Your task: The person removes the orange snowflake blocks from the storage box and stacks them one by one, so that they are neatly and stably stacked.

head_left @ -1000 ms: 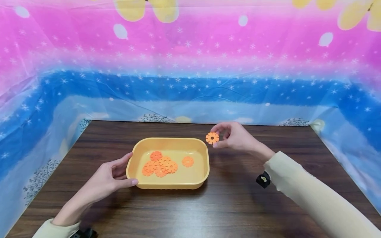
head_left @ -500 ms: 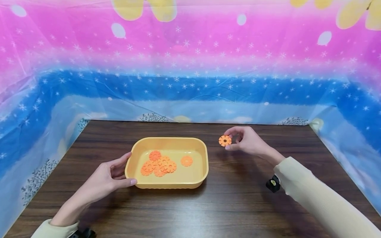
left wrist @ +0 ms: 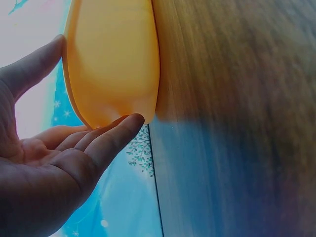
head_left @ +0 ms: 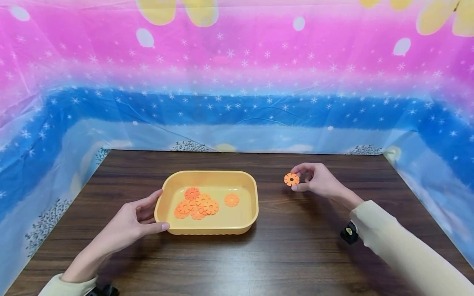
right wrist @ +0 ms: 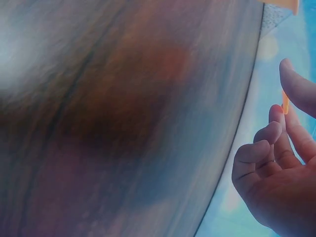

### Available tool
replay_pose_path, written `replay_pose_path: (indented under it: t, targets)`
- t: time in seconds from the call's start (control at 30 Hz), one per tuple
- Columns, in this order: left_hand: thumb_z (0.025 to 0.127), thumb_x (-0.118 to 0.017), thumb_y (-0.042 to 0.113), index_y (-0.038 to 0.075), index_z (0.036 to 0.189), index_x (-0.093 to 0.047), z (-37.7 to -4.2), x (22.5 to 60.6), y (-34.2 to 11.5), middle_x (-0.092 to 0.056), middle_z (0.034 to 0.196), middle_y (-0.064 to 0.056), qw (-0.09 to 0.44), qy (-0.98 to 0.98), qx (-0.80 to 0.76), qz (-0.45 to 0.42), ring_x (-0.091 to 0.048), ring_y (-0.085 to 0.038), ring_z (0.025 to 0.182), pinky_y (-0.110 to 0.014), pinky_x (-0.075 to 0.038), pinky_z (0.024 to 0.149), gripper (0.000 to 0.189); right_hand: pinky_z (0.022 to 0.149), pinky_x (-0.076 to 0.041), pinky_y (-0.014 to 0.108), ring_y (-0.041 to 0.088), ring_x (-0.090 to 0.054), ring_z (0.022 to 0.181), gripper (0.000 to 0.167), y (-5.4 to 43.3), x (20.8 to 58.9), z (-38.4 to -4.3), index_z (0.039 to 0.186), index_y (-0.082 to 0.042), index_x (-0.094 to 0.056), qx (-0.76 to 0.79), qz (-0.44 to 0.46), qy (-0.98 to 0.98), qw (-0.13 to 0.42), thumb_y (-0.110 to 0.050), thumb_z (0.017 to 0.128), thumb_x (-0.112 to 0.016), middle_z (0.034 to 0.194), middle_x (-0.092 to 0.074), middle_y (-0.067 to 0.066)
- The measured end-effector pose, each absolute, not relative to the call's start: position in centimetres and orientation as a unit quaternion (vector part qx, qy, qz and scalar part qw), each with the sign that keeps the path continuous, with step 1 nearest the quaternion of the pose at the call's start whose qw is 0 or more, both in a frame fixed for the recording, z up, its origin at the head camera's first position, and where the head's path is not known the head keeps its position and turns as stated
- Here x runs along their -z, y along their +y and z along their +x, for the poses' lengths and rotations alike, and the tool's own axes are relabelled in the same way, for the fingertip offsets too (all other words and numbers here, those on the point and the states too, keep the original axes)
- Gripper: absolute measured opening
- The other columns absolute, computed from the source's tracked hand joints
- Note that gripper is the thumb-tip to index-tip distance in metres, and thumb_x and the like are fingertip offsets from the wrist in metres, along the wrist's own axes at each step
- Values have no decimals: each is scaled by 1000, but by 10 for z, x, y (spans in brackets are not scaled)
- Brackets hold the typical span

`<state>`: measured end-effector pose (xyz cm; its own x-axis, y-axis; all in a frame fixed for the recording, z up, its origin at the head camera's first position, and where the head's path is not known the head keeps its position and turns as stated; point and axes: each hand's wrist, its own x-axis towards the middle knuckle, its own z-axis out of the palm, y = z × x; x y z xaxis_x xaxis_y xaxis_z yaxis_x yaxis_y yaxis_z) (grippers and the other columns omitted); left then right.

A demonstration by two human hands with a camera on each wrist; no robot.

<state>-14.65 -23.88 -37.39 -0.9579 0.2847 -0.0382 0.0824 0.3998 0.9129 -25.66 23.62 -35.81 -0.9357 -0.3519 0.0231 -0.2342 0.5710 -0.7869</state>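
Between thumb and fingertips, my right hand pinches an orange flower-shaped plastic disc with a hole in its middle and slots round its edge. It is to the right of a yellow plastic basin, apart from it. In the right wrist view the disc shows edge-on, partly hidden by the thumb. My left hand grips the basin's left end, thumb on the near rim corner and fingers against the end wall. Several orange discs lie in a pile inside, and a single disc lies apart towards the right.
The basin stands on a dark wood-grain table. A pink and blue patterned cloth hangs round the table's back and sides. A black device sits at the right wrist.
My right hand has moved right and slightly nearer with the disc, away from the basin's right rim. The left hand keeps its hold, and the discs in the basin lie as before.
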Motion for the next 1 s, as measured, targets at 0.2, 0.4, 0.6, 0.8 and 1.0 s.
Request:
replay_pose_path:
  t: [0.2,0.4,0.6,0.8,1.0]
  targets:
    - [75,-78,22,6,146,-26,-147,374,-238,-29,147,-15,97,830,-538,107,-45,-30,121,-30,-50,81,89,50,-41,26,24,-48,64,44,255,386,-270,109,-8,-63,418,-162,892,60,-19,70,-82,95,-58,12]
    - [75,-78,22,6,146,-27,-147,375,-239,-30,146,-15,96,830,-539,107,-46,-30,121,-30,-51,81,88,53,-42,27,25,-49,66,43,265,397,-275,107,-9,-64,421,-165,890,62,-20,70,-82,93,-58,12]
    - [75,-78,22,6,146,-27,-147,375,-238,-30,146,-14,96,831,-538,105,-45,-29,121,-30,-50,82,89,53,-42,27,26,-48,68,41,270,401,-275,106,-10,-64,407,-155,898,64,-17,70,-82,93,-57,10]
    - [75,-79,23,6,145,-27,-147,374,-238,-30,146,-14,95,833,-536,104,-45,-29,121,-30,-50,82,89,56,-42,29,26,-47,71,41,272,405,-275,106,-10,-65,401,-149,901,67,-19,70,-82,93,-57,10]
    - [75,-79,23,6,146,-27,-148,374,-238,-30,146,-15,94,834,-534,102,-45,-30,121,-30,-50,82,90,60,-43,32,25,-47,74,39,271,405,-276,105,-11,-65,391,-144,906,73,-18,70,-82,92,-57,8]
